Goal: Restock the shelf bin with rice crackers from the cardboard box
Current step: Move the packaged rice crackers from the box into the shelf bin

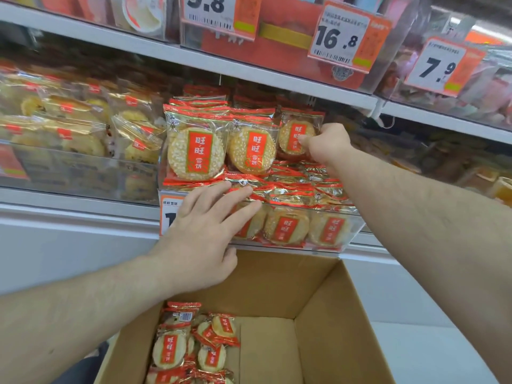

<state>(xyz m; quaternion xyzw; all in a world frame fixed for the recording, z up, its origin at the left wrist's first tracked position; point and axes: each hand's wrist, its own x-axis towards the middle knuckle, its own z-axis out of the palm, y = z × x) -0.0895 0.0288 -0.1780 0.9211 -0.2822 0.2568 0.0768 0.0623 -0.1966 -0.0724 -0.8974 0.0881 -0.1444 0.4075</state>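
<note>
Two hands stock the shelf bin [349,231]: the right hand [328,144] pinches an upright rice cracker packet [297,135] into the back row, while the left hand [205,228], fingers straight, steadies the front packets [286,227]; more packets wait in the cardboard box [327,322].

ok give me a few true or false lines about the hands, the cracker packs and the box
1. The right hand holds an upright cracker pack at the back of the bin. True.
2. The left hand grips a pack lifted out of the box. False: its fingers lie spread and straight on the flat packs at the bin's front.
3. The cardboard box is empty. False: loose packs lie in its left side.
4. The box sits below the bin. True.
5. The price tag above the right hand reads 16.8. True.
</note>
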